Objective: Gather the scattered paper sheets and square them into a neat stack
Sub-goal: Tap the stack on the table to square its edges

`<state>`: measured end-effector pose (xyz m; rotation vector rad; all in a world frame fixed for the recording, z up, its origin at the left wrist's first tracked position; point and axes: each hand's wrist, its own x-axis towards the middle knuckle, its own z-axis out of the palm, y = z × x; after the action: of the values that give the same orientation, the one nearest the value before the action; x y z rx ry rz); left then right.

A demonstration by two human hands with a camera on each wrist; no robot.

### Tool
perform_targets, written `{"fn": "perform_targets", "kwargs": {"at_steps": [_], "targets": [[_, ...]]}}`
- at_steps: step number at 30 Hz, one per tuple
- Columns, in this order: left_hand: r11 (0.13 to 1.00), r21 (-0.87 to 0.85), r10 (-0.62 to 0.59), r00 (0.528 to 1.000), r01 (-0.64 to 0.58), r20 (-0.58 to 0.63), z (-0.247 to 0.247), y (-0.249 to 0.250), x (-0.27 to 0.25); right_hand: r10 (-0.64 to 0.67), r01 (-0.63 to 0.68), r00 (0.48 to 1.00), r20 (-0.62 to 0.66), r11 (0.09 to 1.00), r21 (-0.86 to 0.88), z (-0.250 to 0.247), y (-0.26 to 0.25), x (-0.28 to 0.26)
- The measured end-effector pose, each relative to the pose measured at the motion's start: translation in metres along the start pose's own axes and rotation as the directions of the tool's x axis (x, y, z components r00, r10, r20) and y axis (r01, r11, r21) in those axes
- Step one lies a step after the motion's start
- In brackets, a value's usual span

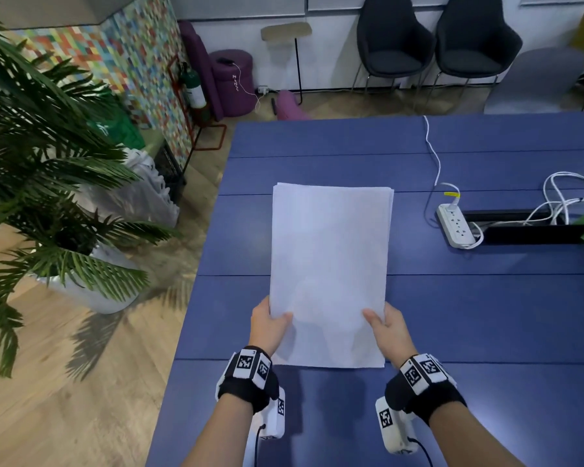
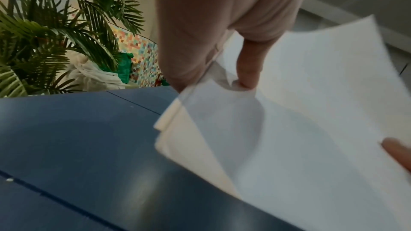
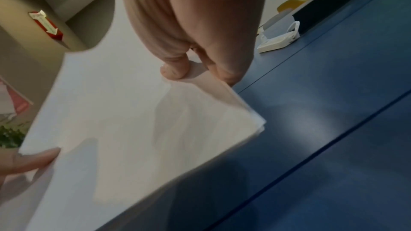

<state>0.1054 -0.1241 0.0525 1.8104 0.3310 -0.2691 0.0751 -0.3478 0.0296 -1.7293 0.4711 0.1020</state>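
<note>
A stack of white paper sheets (image 1: 329,264) is held above the blue table (image 1: 486,315), tilted with its near edge low. My left hand (image 1: 270,323) pinches the stack's left side near the lower corner, thumb on top. My right hand (image 1: 383,323) pinches the right side the same way. In the left wrist view the sheets (image 2: 300,129) fan slightly apart at the corner under my left hand (image 2: 222,59). In the right wrist view my right hand (image 3: 195,59) grips the paper edge (image 3: 133,120), and the sheet edges at the corner are nearly flush.
A white power strip (image 1: 455,227) with cables (image 1: 560,197) lies on the table to the right, beside a black cable slot (image 1: 533,230). A potted palm (image 1: 48,163) stands on the floor left of the table. Dark chairs (image 1: 439,45) line the far wall.
</note>
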Motion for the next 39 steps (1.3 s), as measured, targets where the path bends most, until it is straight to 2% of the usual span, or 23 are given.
{"fn": "perform_targets", "kwargs": {"at_steps": [2, 4, 6, 13, 17, 21, 24, 26, 33, 39], "targets": [[0.999, 0.044, -0.015, 0.989, 0.008, 0.147, -0.001, -0.003, -0.005, 0.006, -0.006, 0.999, -0.033, 1.000, 0.012, -0.004, -0.001, 0.004], [0.991, 0.132, -0.059, 0.959, 0.022, 0.278, -0.003, -0.007, -0.010, 0.042, -0.042, 0.998, -0.040, 0.999, 0.011, -0.008, -0.002, 0.011], [0.975, 0.218, -0.108, 0.947, 0.041, 0.302, -0.003, -0.014, -0.009, 0.103, -0.103, 0.994, -0.020, 0.995, -0.008, -0.010, 0.000, 0.021], [0.958, 0.230, -0.221, 0.955, 0.173, 0.199, 0.020, -0.050, 0.022, 0.208, -0.207, 0.978, -0.001, 0.971, -0.120, -0.001, 0.027, 0.058], [0.949, 0.224, -0.261, 0.951, 0.221, 0.167, 0.033, -0.048, 0.018, 0.260, -0.274, 0.962, -0.088, 0.930, -0.244, -0.002, 0.046, 0.056], [0.910, 0.328, -0.301, 0.947, 0.252, 0.108, 0.042, -0.054, 0.016, 0.203, -0.231, 0.972, -0.115, 0.909, -0.346, -0.002, 0.063, 0.045], [0.881, 0.433, -0.238, 0.970, 0.190, 0.058, 0.043, -0.054, 0.014, 0.110, -0.162, 0.983, -0.148, 0.897, -0.411, 0.002, 0.070, 0.041], [0.863, 0.484, -0.213, 0.973, 0.147, 0.085, 0.043, -0.054, 0.014, 0.091, -0.152, 0.983, -0.157, 0.886, -0.437, 0.004, 0.069, 0.037], [0.750, 0.661, -0.130, 0.982, 0.009, 0.134, 0.047, -0.059, 0.007, 0.102, -0.181, 0.979, -0.178, 0.839, -0.513, 0.002, 0.061, 0.033], [0.699, 0.715, -0.116, 0.989, 0.018, 0.088, 0.046, -0.059, -0.004, 0.131, -0.215, 0.970, -0.205, 0.857, -0.469, 0.005, 0.057, 0.027]]}}
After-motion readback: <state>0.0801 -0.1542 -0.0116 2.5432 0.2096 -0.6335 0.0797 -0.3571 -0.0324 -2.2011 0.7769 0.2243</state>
